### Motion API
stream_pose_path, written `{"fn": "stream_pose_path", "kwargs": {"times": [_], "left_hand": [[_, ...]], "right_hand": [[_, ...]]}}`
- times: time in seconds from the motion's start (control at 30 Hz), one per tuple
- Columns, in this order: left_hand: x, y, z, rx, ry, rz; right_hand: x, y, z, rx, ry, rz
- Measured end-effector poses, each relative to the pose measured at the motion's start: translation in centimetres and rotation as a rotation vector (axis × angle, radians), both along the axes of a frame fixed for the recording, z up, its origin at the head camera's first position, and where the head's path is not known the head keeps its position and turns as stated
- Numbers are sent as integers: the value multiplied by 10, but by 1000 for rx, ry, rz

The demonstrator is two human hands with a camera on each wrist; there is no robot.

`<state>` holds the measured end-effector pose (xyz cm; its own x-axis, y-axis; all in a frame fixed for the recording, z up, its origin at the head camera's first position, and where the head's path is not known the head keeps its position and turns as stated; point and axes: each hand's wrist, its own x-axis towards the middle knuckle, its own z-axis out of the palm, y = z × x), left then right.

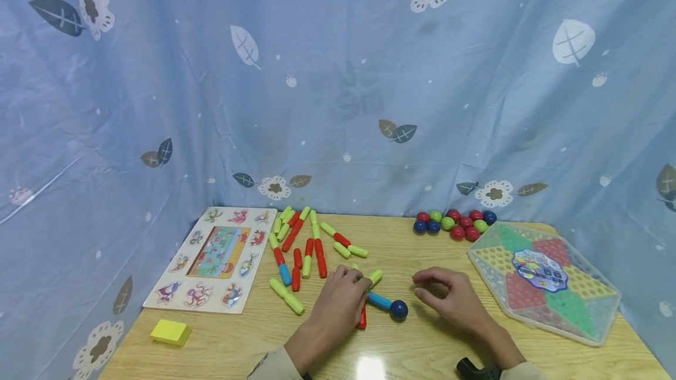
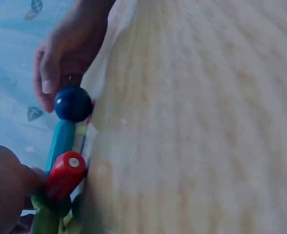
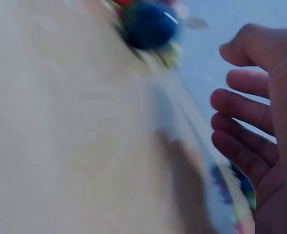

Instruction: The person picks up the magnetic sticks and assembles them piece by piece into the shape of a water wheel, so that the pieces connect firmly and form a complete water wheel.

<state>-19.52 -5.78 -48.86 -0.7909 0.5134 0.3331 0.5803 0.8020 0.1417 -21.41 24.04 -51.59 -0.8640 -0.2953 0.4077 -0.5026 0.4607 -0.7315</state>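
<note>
On the table's middle, my left hand grips a joined toy figure of magnetic rods and balls near its hub. From it a blue rod runs right to a dark blue ball. A red rod points toward me and a yellow-green rod points away. In the left wrist view a green ball shows beside the red rod; my fingers hide part of the hub. Right of the dark blue ball, apart from it, my right hand is held with loosely bent fingers and nothing in them.
Several red, yellow-green and blue rods lie at the back left. Coloured balls are grouped at the back right. A picture puzzle board and a yellow block are at left; a clear game-board case lies at right.
</note>
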Motion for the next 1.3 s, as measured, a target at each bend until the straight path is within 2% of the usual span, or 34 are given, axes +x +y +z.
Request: {"fn": "stream_pose_path", "kwargs": {"times": [0.13,0.27,0.43,0.57,0.73,0.87,1.0,1.17,1.3], "left_hand": [[-1,-1,0,32,-52,-39],[-1,0,-2,16,-113,-71],[-1,1,-2,-15,-123,-75],[0,1,-2,-30,-134,-80],[-1,2,-2,-65,-147,-77],[-1,3,-2,-80,-131,-82],[-1,4,-2,-93,-121,-96],[0,5,0,-105,-145,-121],[1,4,1,-119,-146,-130]], "right_hand": [[-22,29,10,-85,-40,-125],[-47,59,21,-119,-105,-230],[-70,83,30,1,-163,-353],[-85,88,29,154,-94,-395],[-94,77,22,344,86,-414],[-91,62,18,389,208,-403],[-75,41,10,328,231,-356],[-44,10,0,219,186,-231],[-21,-10,-4,135,68,-148]]}}
